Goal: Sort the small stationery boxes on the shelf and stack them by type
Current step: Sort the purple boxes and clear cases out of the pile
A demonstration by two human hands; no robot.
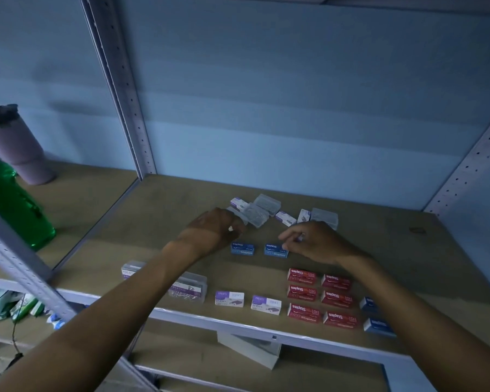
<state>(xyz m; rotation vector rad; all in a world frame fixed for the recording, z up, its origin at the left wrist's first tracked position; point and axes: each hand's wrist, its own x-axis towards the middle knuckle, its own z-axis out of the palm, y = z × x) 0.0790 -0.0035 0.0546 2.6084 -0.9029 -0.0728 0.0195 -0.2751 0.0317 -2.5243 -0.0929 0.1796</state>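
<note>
Closest to me, at the shelf's [164, 219] front edge low in the frame, sit the sorted rows: six red staples boxes [318, 298] in a 2-wide grid right of center, two blue boxes [375, 316] just beside them at lower right, partly behind my forearm, two white/purple boxes [248, 301] side by side to the left of the red ones, and two clear paper clip cases [187, 288] further left, partly behind my other arm.

Mid-frame, two more blue staples boxes [259, 248] lie flat w/ a small gap between them. My right hand [314, 244] has its fingertips curled onto the right one's right end. Looks like a pinch but can't tell if it's actually gripping or just touching.

My left hand [215, 230] is up and left of those, fingers closed around the near end of a clear plastic case [253, 216] in the unsorted bunch [283, 212] toward the back: clear cases and small white/purple boxes, some tilted, some touching.

Upper left of frame, past the grey upright [119, 86]: a green bottle [14, 205] and a lavender tumbler [14, 145], well apart from the boxes.
</note>
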